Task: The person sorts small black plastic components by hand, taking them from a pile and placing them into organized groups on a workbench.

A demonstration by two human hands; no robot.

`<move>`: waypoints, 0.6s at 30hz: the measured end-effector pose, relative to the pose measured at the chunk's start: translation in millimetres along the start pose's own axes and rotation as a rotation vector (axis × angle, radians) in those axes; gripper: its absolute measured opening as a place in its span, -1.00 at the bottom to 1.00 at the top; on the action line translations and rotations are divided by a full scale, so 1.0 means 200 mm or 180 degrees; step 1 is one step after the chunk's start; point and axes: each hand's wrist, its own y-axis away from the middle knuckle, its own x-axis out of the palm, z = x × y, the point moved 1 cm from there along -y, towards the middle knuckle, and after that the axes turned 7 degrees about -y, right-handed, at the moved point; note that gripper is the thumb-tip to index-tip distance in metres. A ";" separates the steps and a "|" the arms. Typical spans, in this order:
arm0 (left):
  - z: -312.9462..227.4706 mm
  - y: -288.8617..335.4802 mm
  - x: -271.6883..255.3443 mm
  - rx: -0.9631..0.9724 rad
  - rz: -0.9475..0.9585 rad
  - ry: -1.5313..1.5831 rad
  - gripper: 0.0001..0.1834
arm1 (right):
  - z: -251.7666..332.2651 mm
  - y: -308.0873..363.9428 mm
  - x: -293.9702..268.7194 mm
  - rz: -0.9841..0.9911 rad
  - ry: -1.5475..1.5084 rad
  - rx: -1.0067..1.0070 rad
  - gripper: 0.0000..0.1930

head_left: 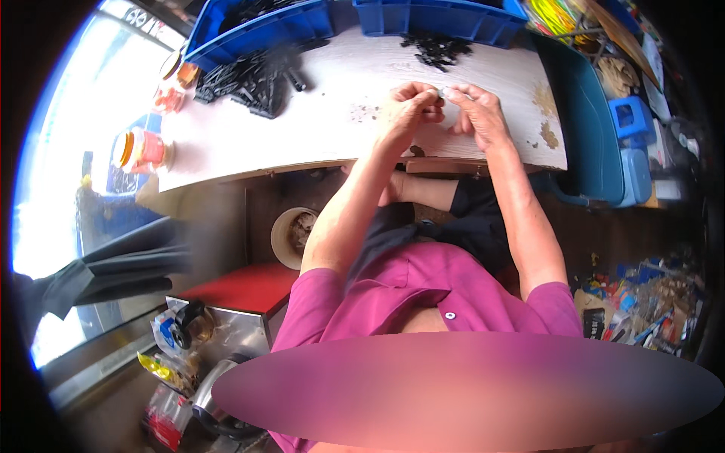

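Over the right half of the white table [325, 90], my left hand [410, 112] and my right hand [479, 117] meet almost fingertip to fingertip. Both are closed in a pinch at a tiny greyish piece [441, 93] between them, too small to name. Just beyond my hands lies a loose heap of small black parts [436, 51]. Farther left, a larger pile of long, thin black plastic parts [249, 81] spreads over the tabletop, apart from both hands.
Two blue bins [260, 36] [442, 26] stand along the far edge, the left one holding black parts. Jars with orange lids [143, 151] line the left side. A dark teal tub [585, 121] sits right of the table. Below are a bucket [283, 238] and a red-topped cabinet [242, 289].
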 end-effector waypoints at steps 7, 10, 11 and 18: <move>0.02 0.04 -0.02 -0.0046 0.0105 -0.0091 -0.87 | -0.01 0.04 0.04 0.0171 -0.0034 -0.0066 -0.77; 0.06 0.03 -0.06 0.0019 0.0068 -0.0245 -0.85 | -0.04 0.03 0.05 0.0380 -0.0003 -0.0211 -0.79; 0.08 0.02 -0.10 0.0131 0.0035 -0.0396 -0.83 | -0.05 0.02 0.06 0.0373 -0.0074 -0.0201 -0.81; -0.36 0.06 -0.60 0.2276 -0.2890 -0.5678 -0.72 | -0.05 0.03 0.06 0.0294 -0.0399 -0.0228 -0.86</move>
